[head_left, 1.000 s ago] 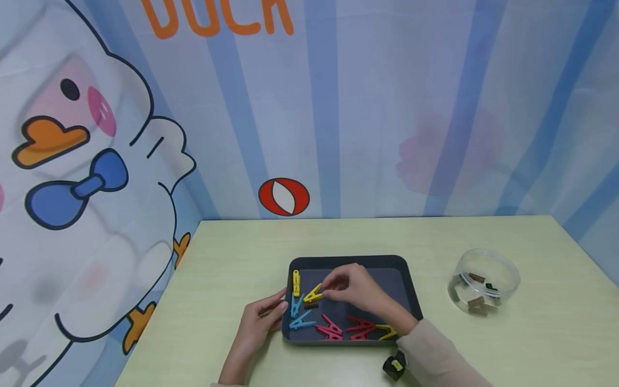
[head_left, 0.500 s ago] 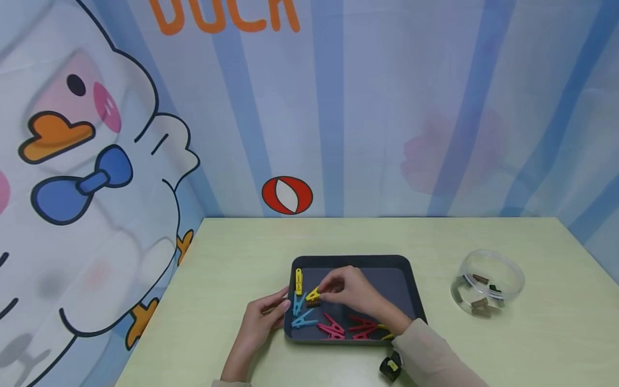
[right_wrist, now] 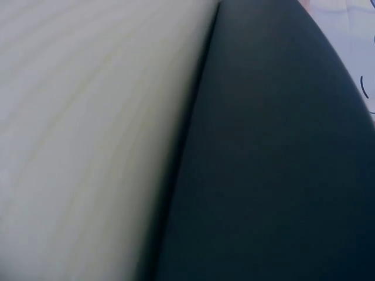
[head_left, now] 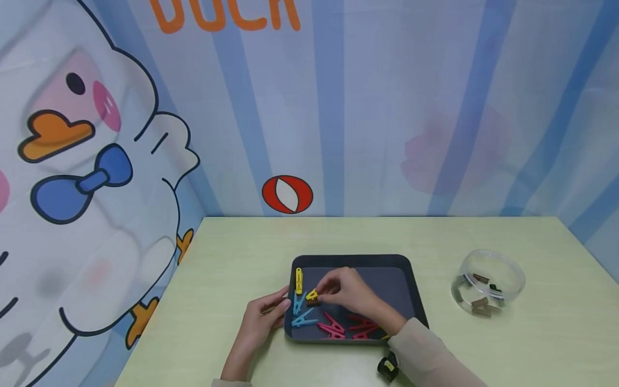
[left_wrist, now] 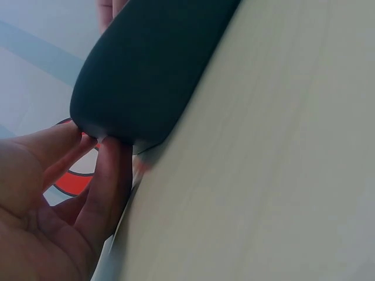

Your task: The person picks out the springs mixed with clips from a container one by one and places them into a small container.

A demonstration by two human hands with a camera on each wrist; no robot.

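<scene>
In the head view my right hand (head_left: pixel 349 291) pinches a yellow clothespin (head_left: pixel 311 295) between thumb and fingertips, low over the left part of a dark tray (head_left: pixel 358 261). The fingers cover part of that clothespin. Just beneath it is a small brown toothed piece (head_left: pixel 314 303); whether the two touch, I cannot tell. My left hand (head_left: pixel 263 317) grips the tray's left edge, and the left wrist view shows its fingers against the tray wall (left_wrist: pixel 140 76). Another yellow clothespin (head_left: pixel 299 281), blue clothespins (head_left: pixel 303 320) and red clothespins (head_left: pixel 331 325) lie in the tray.
On the right of the pale table (head_left: pixel 232 242) stands a clear round container (head_left: pixel 513 287) with several small brown and dark pieces. A black device with a yellow patch (head_left: pixel 388 367) is by the right sleeve (head_left: pixel 432 355). A printed cloth (head_left: pixel 372 107) hangs behind.
My right hand, still pinching the yellow clothespin, has shifted slightly left over the tray, and its fingers cover more of the clothespin. The left hand stays at the tray's edge.
</scene>
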